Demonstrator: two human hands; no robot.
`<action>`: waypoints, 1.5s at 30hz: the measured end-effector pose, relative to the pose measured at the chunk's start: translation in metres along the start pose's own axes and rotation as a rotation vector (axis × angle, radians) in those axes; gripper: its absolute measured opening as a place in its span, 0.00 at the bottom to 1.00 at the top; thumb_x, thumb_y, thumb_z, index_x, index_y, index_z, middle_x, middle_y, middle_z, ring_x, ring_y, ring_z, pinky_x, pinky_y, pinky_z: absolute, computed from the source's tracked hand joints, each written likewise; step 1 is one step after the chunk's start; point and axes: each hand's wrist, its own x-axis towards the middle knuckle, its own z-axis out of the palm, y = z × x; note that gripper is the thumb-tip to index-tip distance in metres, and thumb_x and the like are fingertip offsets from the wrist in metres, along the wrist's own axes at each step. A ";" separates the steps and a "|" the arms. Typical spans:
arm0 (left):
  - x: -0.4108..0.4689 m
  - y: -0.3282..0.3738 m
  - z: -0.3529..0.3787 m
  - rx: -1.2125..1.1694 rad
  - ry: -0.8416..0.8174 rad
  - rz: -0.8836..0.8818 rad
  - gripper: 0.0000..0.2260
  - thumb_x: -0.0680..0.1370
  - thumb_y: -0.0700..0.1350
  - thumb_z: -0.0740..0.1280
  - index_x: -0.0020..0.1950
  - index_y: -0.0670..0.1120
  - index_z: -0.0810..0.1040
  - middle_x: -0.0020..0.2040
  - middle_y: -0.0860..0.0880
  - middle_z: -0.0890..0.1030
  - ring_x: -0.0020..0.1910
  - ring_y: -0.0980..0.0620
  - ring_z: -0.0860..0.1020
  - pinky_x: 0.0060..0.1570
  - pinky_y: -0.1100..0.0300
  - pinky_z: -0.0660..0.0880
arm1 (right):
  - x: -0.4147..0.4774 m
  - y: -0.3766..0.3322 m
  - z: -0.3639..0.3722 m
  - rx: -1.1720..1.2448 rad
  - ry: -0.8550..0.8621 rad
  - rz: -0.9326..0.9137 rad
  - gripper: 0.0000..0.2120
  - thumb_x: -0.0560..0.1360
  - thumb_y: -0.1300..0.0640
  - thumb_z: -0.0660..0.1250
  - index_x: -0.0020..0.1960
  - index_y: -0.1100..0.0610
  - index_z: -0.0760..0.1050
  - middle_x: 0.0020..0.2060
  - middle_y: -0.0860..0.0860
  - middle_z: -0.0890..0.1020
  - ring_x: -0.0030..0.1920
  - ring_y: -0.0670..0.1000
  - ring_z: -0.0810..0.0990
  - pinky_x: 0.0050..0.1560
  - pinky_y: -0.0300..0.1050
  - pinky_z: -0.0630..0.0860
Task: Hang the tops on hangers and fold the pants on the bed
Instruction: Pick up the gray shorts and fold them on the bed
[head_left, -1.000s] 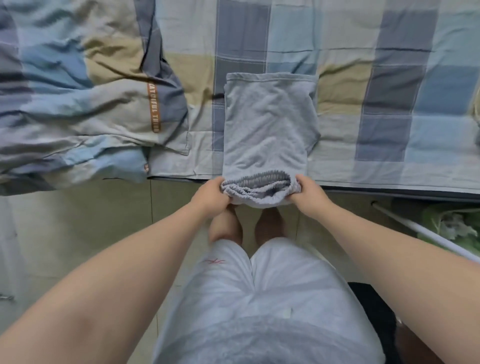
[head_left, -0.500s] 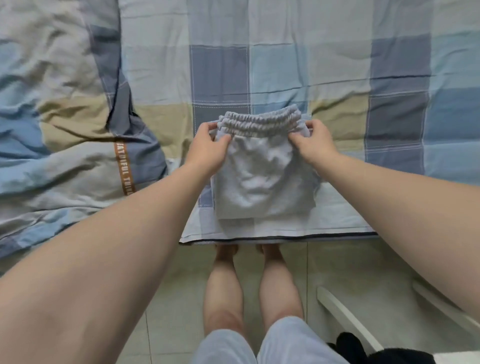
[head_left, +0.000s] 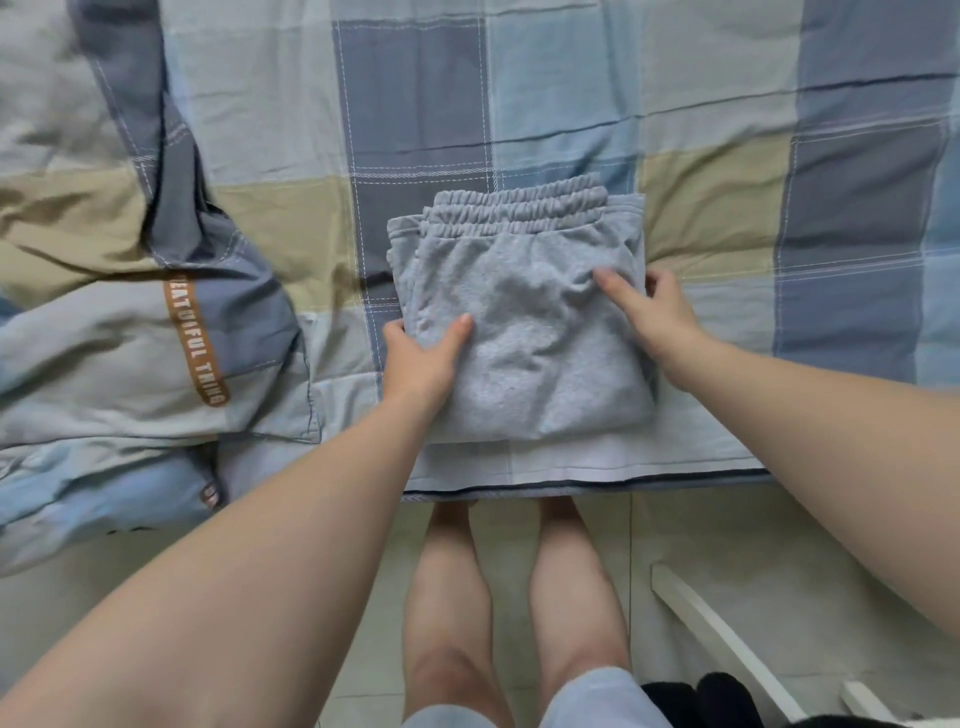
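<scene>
Almost at bed (head_left: 675, 452) edge, pants (head_left: 524, 332)

sweatpants (head_left: 524, 322): heather grey | bedsheet (head_left: 571, 104): blue, grey, tan checks, white stitch lines | quilt (head_left: 104, 322): matching checks, brown lettered band | floor tiles (head_left: 779, 545): pale cream

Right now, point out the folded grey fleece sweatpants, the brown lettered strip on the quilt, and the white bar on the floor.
folded grey fleece sweatpants (head_left: 524, 332): head view, middle of the top layer.
brown lettered strip (head_left: 196, 343): head view, mid-length.
white bar (head_left: 719, 642): head view, mid-length.
</scene>
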 end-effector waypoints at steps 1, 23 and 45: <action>-0.002 0.001 0.001 0.000 0.000 -0.002 0.30 0.73 0.63 0.73 0.65 0.49 0.64 0.56 0.53 0.75 0.53 0.51 0.76 0.54 0.55 0.72 | -0.003 0.001 0.000 0.032 -0.037 0.009 0.42 0.66 0.36 0.77 0.71 0.56 0.66 0.60 0.48 0.78 0.52 0.44 0.79 0.45 0.37 0.75; -0.200 0.054 -0.120 0.196 -0.459 -0.095 0.15 0.78 0.48 0.72 0.62 0.44 0.79 0.53 0.46 0.85 0.48 0.46 0.85 0.42 0.55 0.80 | -0.292 -0.029 -0.078 0.346 -0.236 0.401 0.10 0.72 0.57 0.68 0.52 0.58 0.80 0.38 0.55 0.86 0.36 0.57 0.85 0.37 0.46 0.78; -0.492 0.098 -0.113 0.503 -0.960 0.686 0.08 0.77 0.54 0.72 0.56 0.59 0.81 0.52 0.55 0.86 0.51 0.51 0.85 0.54 0.50 0.82 | -0.663 0.088 -0.147 1.200 0.602 -0.168 0.09 0.74 0.64 0.70 0.53 0.56 0.80 0.40 0.52 0.87 0.40 0.52 0.87 0.32 0.43 0.81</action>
